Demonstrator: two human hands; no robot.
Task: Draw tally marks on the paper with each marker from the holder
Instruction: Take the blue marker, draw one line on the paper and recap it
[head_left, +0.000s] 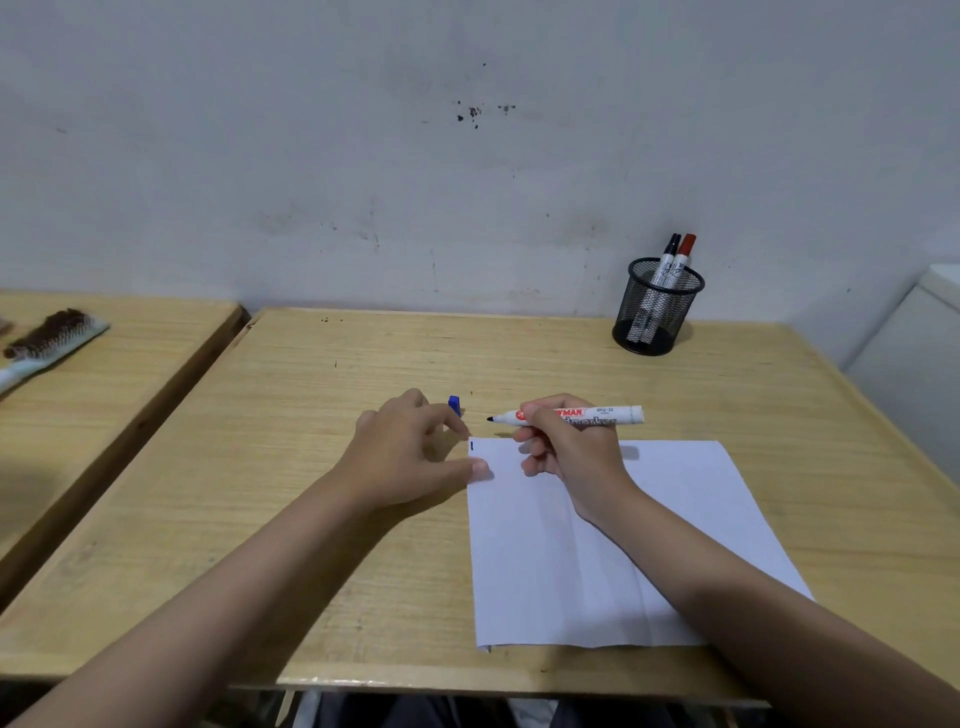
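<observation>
Presently on the desk: one sheet, one marker in use

Item 1. Paper (597, 551): white sheet lying flat on the wooden desk (311, 467), right of centre, reaching nearly to the near edge. One short blue tally mark (472, 445) sits at its far left corner.

Item 2. Marker (571, 416): white barrel, uncapped, dark tip pointing left, held level just beyond the far edge of the sheet. Right hand (566, 447) is closed around the barrel, fingers curled.

Item 3. Left hand (410, 457): thumb tip rests on the sheet's left edge; index finger bent toward the corner; whether the hand grips anything cannot be told. Blue cap (454, 406) shows just past its fingers; contact cannot be told.

Item 4. Holder (657, 312): black mesh cup, far right of desk, well apart from the sheet. Contains a black-capped marker (667, 262) and a red-capped marker (681, 260), both leaning.

Item 5. Hairbrush (49, 335): on the neighbouring table at left.
</observation>
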